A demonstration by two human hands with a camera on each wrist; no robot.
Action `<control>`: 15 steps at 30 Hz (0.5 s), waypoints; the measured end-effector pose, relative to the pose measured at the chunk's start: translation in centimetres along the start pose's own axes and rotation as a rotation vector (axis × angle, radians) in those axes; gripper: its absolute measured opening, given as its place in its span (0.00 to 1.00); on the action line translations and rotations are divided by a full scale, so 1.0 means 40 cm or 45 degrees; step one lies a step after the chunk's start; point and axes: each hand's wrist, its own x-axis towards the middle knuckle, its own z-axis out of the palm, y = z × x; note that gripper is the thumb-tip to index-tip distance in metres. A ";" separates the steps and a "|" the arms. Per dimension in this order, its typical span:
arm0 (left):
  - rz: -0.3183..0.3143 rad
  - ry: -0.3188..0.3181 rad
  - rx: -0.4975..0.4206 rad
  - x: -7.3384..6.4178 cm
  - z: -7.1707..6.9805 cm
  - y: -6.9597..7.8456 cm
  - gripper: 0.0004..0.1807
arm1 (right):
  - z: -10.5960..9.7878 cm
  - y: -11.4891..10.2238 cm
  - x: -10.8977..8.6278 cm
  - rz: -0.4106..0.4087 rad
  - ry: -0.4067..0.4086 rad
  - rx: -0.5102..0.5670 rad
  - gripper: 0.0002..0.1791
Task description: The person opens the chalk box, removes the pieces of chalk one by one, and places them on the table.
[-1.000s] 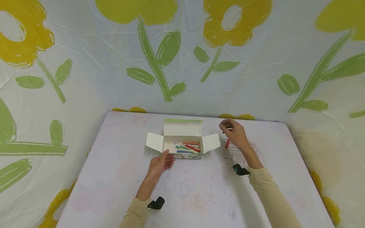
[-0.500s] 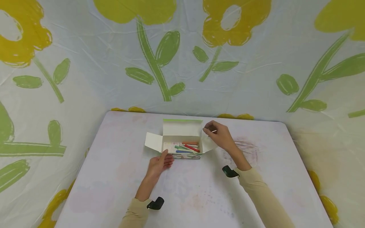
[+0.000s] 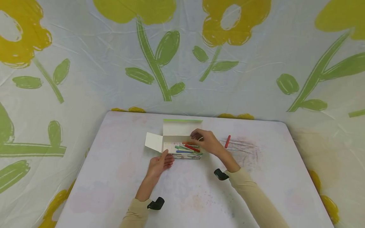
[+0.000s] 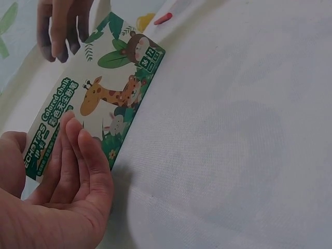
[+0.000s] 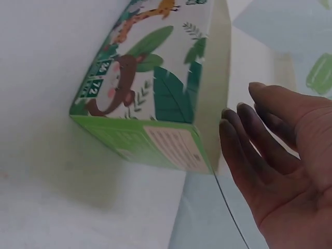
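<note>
Open chalk box [image 3: 186, 156] found under both hands

We found the box standing on the desk [image 3: 114, 190], just beyond the middle, with its mouth upward. The back lid [image 3: 182, 128] stood raised and the left flap [image 3: 154, 142] was spread outward; the right hand hid much of the right end. Lettering on the front read "Colored chalk", with the numbers 36 and 72 beside printed animals.

We recorded the left hand [image 3: 159, 164] at the left end of the front wall. Its grip grasped that wall, thumb at the rim and fingers laid along the printed outer face.

We recorded the right hand [image 3: 210, 142] above the right end of the box, palm inward and fingers bent downward. We could not tell whether its grip was released or held a stick, since the thumb overlapped the nearest finger in the right wrist view.

Inside the box we noted several chalk sticks [image 3: 192, 148], red, orange, green, blue and pale, lying loosely across one another toward the right. A separate red stick [image 3: 227, 141] lay on the desk, to the right of the box and well apart from it, beside dark smudges [image 3: 243, 150].

Behind the desk hung a pale cloth [image 3: 251, 82] printed with yellow flowers.
</note>
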 end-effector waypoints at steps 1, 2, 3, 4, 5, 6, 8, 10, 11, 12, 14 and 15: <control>-0.001 0.002 0.000 -0.001 0.000 0.001 0.32 | 0.006 0.001 0.001 -0.011 -0.020 0.000 0.12; -0.002 0.002 0.002 -0.002 0.000 0.002 0.32 | 0.013 0.002 0.003 -0.020 -0.041 0.000 0.12; -0.005 0.005 0.002 -0.003 0.001 0.002 0.32 | 0.019 0.002 0.004 -0.026 -0.062 0.001 0.12; -0.006 0.007 0.003 -0.002 0.001 0.002 0.32 | 0.025 0.001 0.006 -0.037 -0.083 0.001 0.11; -0.008 0.008 0.002 -0.002 0.001 0.002 0.32 | 0.030 0.000 0.007 -0.045 -0.104 0.000 0.11; -0.007 0.008 0.005 -0.002 0.001 0.002 0.32 | 0.035 -0.001 0.009 -0.054 -0.128 -0.007 0.11; -0.011 0.007 0.005 0.000 0.000 0.000 0.32 | 0.046 -0.001 0.012 -0.066 -0.177 -0.013 0.11; -0.013 0.007 0.007 0.001 0.000 -0.001 0.32 | 0.057 0.002 0.017 -0.067 -0.224 -0.038 0.11; -0.011 0.005 0.009 0.000 0.000 0.000 0.32 | 0.062 0.003 0.020 -0.058 -0.245 -0.057 0.12; -0.009 0.004 0.011 -0.001 -0.001 -0.001 0.32 | 0.068 0.007 0.023 -0.051 -0.264 -0.086 0.12; -0.005 0.008 0.007 -0.002 0.000 0.000 0.31 | 0.079 0.009 0.031 -0.040 -0.296 -0.163 0.12; -0.001 0.010 0.005 -0.002 0.000 0.000 0.31 | 0.083 0.009 0.035 -0.031 -0.309 -0.205 0.12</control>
